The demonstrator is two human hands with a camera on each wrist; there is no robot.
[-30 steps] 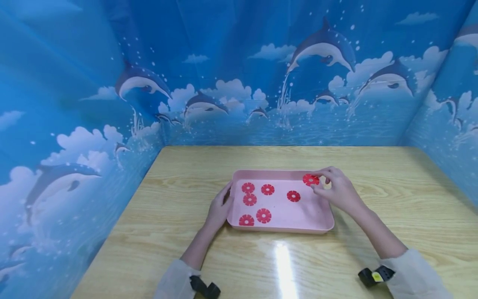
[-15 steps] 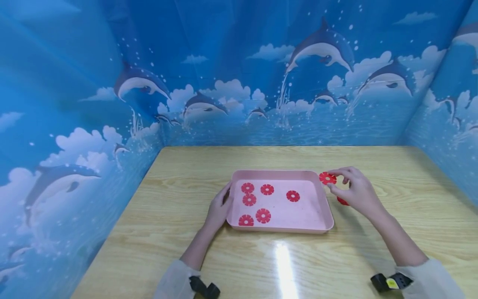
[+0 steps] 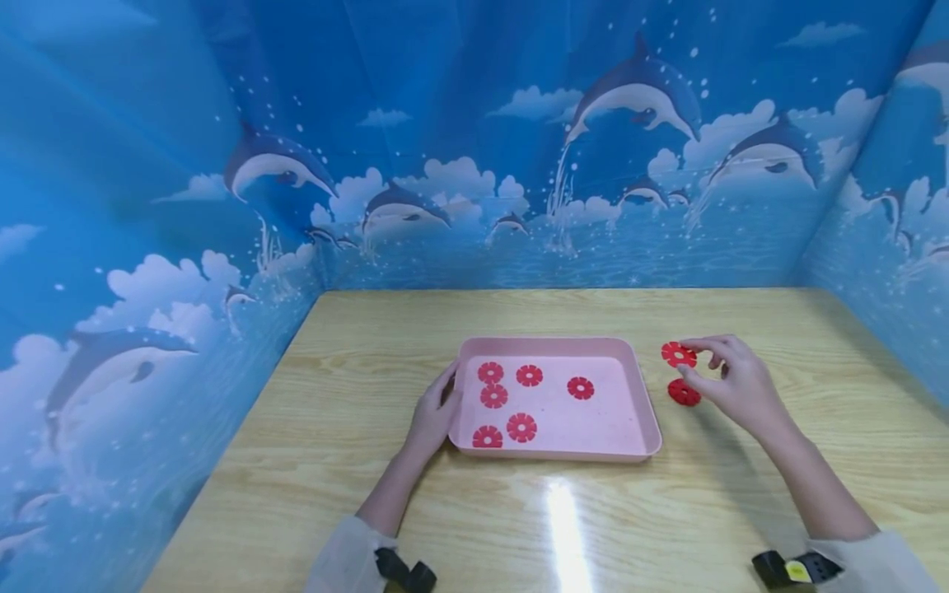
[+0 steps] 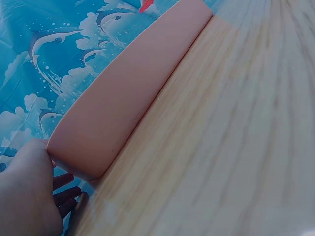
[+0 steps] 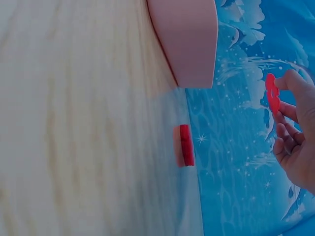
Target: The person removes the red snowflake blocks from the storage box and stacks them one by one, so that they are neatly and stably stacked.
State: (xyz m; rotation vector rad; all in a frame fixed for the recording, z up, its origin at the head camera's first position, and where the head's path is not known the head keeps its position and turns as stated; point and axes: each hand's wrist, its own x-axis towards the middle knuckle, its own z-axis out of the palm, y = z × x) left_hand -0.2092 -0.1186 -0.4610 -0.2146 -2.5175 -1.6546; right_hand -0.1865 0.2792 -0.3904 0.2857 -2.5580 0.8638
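My right hand (image 3: 741, 387) pinches a red notched disc (image 3: 678, 355) with a centre hole, between thumb and fingertips, above the table right of the tray. In the right wrist view the held disc (image 5: 272, 93) appears nearly edge-on. Just below it in the head view, more red (image 3: 684, 392) lies on the table; edge-on it looks thick, possibly stacked discs (image 5: 186, 145). At the pink tray's (image 3: 556, 455) left end, my left hand (image 3: 433, 416) holds the rim, thumb at the edge and fingers along the outer side. Several similar discs (image 3: 521, 427) lie inside the tray, mostly to its left.
A light wood-grain table (image 3: 334, 445) bears the tray. Behind it and along both sides hangs a blue curtain (image 3: 474, 123) printed with dolphins. Dark cameras (image 3: 797, 570) are strapped at both sleeves.
My right hand has carried the pinched disc from inside the tray's right end out over the table to the right. The left hand and tray have stayed put.
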